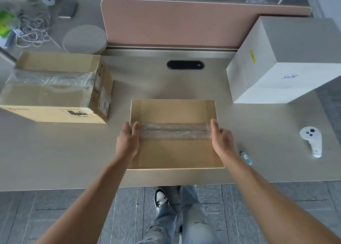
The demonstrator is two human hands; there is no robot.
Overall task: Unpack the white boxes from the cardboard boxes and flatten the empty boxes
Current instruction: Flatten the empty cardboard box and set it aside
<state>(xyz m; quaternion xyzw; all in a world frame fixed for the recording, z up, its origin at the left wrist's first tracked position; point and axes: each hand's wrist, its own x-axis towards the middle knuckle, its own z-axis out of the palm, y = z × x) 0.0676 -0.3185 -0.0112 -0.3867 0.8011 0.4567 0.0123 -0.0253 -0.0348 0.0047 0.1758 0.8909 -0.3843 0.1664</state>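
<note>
A cardboard box (173, 112) sealed with clear tape across its top sits at the front middle of the desk. My left hand (129, 140) holds its left side, thumb on top beside the tape. My right hand (221, 138) holds its right side the same way. A second taped cardboard box (55, 94) with printed labels stands at the left of the desk. A large white box (280, 59) with blue handwriting stands at the back right.
A pink divider panel (184, 22) closes the back of the desk (55, 151). A white controller (311, 140) and a small blue tape cutter (246, 158) lie at the right. Tangled cables (33, 29) and a grey round pad (84, 39) lie back left.
</note>
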